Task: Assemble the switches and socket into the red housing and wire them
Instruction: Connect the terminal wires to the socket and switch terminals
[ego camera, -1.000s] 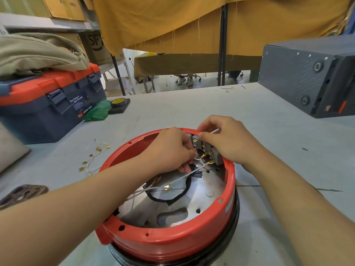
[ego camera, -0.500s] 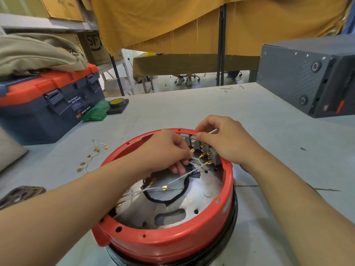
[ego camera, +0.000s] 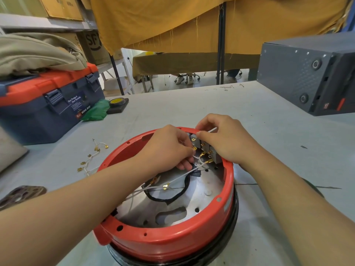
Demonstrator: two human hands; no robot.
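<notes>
Your right hand (ego camera: 226, 143) pinches a thin white wire (ego camera: 211, 129) between thumb and forefinger, right over the grey switches (ego camera: 206, 148) at the far rim. Your left hand (ego camera: 169, 148) has its fingers curled, pinching a brass connector (ego camera: 195, 148) against the switch terminals. More white leads (ego camera: 178, 178) trail across the metal floor of the red housing (ego camera: 172, 240), which sits on the grey table (ego camera: 192, 106). Spare leads (ego camera: 92, 156) lie left of it, the blue toolbox (ego camera: 48, 108) beyond.

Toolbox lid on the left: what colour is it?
Orange-red, on a dark blue toolbox; its latches are blue too. The head view shows it.
</notes>
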